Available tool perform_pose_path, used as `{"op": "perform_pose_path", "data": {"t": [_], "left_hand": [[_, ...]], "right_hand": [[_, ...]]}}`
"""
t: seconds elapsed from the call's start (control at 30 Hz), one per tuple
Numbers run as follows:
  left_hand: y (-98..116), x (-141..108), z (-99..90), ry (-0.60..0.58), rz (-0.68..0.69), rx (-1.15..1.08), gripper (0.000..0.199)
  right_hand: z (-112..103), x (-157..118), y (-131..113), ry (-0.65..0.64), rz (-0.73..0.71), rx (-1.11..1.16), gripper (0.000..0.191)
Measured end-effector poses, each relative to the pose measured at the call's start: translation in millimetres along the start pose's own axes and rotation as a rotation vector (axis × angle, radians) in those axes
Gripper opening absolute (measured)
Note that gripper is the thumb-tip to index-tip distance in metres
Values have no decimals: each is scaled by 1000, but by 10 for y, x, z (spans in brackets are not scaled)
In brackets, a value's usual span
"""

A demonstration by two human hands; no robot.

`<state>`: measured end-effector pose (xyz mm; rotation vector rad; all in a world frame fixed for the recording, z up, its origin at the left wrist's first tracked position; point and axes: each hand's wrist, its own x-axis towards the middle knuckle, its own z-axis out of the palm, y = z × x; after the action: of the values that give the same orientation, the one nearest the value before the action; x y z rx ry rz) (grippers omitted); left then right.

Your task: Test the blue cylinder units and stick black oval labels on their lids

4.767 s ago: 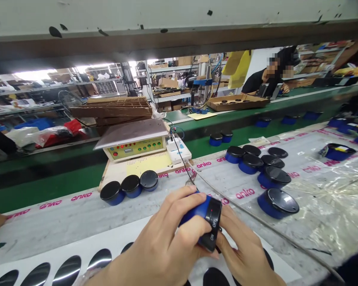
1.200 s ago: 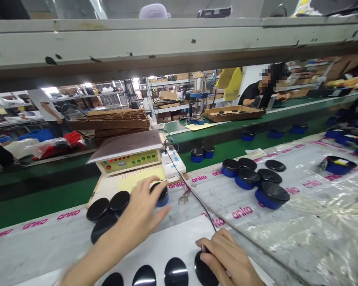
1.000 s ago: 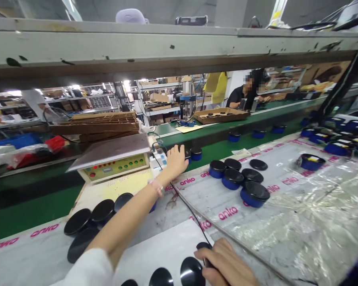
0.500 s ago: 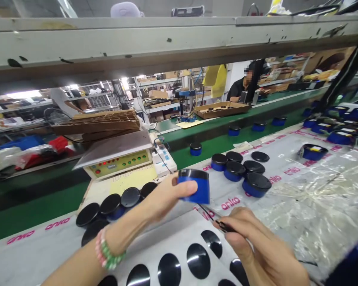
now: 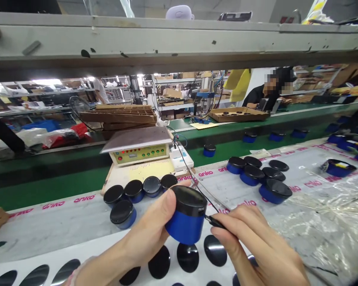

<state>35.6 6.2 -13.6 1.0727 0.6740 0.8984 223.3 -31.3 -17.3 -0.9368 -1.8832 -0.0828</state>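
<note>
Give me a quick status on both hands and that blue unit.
Left hand grips blue cylindrical speaker with black top. Right hand pinches black cable plug at its side. Nothing between them.

Bare grey bench cover [image 5: 56,226] lies open at the lower left of the frame. At centre, a cluster of five blue speakers [image 5: 134,194] blocks the way toward the tester box [image 5: 140,149]. A thin black cable [image 5: 193,180] crosses the middle. Right of centre, another group of speakers [image 5: 259,176] stands; crinkled plastic sheet [image 5: 325,206] beyond them is open.
</note>
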Motion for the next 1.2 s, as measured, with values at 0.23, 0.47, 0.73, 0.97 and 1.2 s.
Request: {"op": "perform_pose_path", "data": {"t": [0.23,0.47,0.73,0.97,1.2], "left_hand": [[35,-96,-22,33,233,403,73],[61,-136,25,71,456,848,67],[123,-148,156,-10,1100,1352,48],[191,-177,230,-30,997,1379,32],[161,-166,274,-42,1024,1379,26]], "right_hand": [[9,15,-10,-38,-51,-46,15],[38,-36,44,-47,-94,-68,22],[262,-260,212,-128,-15,112,19],[227,-303,230,-68,-49,63,16],[252,-315,232,-37,-83,48,16]]}}
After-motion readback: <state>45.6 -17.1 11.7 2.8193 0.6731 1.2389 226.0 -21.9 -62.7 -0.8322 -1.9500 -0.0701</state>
